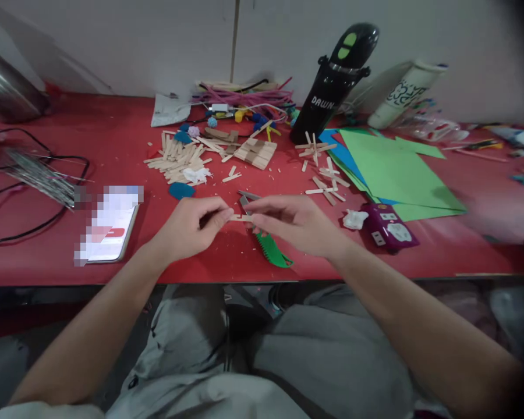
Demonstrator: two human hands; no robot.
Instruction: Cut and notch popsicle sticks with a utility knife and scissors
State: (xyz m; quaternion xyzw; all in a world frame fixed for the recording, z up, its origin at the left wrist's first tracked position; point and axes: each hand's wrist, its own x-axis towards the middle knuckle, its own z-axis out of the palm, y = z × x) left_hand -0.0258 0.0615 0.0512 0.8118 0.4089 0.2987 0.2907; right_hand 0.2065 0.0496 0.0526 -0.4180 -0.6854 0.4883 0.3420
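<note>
Between my two hands is a short wooden craft stick [241,218], held level above the front of the red table. My left hand [195,228] pinches its left end between thumb and fingertips. The other end sits between the thumb and fingers of my right hand [290,221]. A notch seems to show in the stick near the left fingertips. Just beneath my right hand lies a green-handled tool [273,250] with grey metal blades [245,198], probably scissors, partly covered by that hand. Beyond my hands is a heap of loose craft sticks [177,157].
On the red table [113,137], a phone [111,224] lies left. Behind stand a black bottle [327,93] and a white tumbler [406,93]. Green paper sheets [402,169], a purple box [390,228], crossed stick pieces [327,183] and a black cable [85,166] lie about.
</note>
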